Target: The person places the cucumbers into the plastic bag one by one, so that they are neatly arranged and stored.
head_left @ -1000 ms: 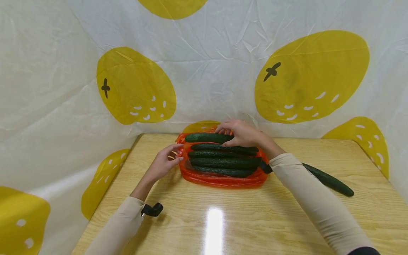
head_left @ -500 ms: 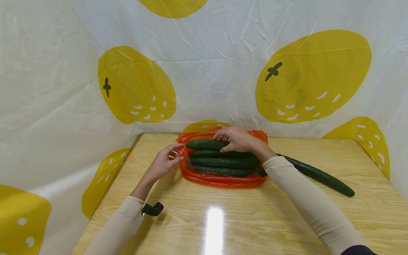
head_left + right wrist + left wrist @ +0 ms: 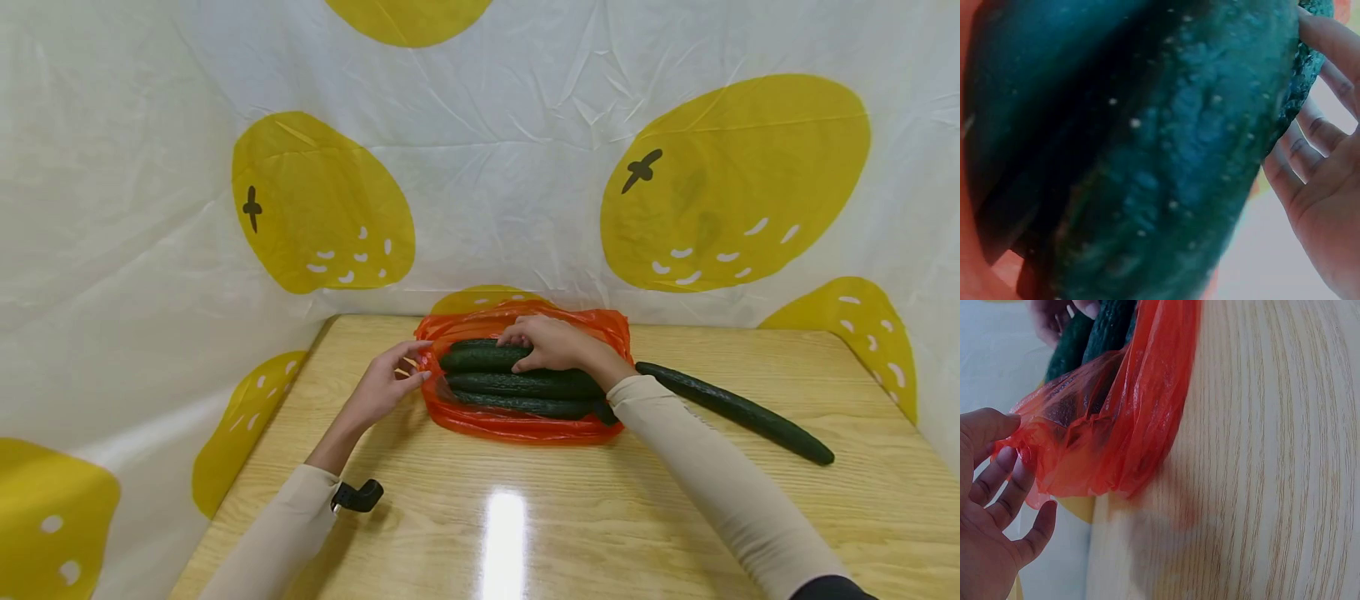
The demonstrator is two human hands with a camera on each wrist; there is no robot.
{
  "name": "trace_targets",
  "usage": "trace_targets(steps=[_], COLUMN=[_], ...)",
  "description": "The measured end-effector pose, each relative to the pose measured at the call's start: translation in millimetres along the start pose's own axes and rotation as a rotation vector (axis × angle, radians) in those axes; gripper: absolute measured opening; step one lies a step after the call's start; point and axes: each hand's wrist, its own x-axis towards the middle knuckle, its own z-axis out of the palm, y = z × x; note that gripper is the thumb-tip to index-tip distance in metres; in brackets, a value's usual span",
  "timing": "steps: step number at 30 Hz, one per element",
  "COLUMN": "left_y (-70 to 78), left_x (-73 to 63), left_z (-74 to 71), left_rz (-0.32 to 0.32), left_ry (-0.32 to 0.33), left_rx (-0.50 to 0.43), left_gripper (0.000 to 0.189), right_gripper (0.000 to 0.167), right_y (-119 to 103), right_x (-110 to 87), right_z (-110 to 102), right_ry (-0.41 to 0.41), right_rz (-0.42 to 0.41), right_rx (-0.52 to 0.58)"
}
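Note:
An orange-red plastic bag [image 3: 525, 431] lies on the table with its opening upward, and several dark green cucumbers [image 3: 525, 384] lie side by side in it. My right hand [image 3: 551, 342] reaches over the bag's back part. Its fingers and thumb hold a cucumber [image 3: 476, 360] at the rear of the row. In the right wrist view, close cucumbers [image 3: 1179, 150] fill most of the picture, with the fingers [image 3: 1310, 140] along the far side. My left hand [image 3: 381, 385] is at the bag's left end. Its spread, slightly bent fingers touch the crumpled plastic [image 3: 1079, 456], with the thumb apart.
A loose cucumber [image 3: 738, 412] lies slanting on the wooden table [image 3: 600, 517], right of the bag. Behind and left hangs a white cloth [image 3: 510, 208] with yellow fruit prints, close to the table's back edge.
My right hand has moved toward me and slightly left, with the rear cucumber shifting down against the others. More of the bag's back edge and the loose cucumber shows. The left hand stays put.

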Motion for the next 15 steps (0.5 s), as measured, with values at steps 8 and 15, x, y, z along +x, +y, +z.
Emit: trace_targets(steps=[8,15], left_y=[2.0,2.0], left_x=[-0.6,-1.1], left_z=[0.4,1.0], left_rz=[-0.012,-0.007], left_ry=[0.004,0.011], left_rx=[0.009,0.018], left_gripper=[0.044,0.044], right_gripper=[0.037,0.039], right_y=[6,14], right_x=[-2.9,-13.2], right_z=[-1,-9], right_ry=[-0.067,-0.119], right_rz=[-0.006,0.036], right_rx=[0.010,0.069])
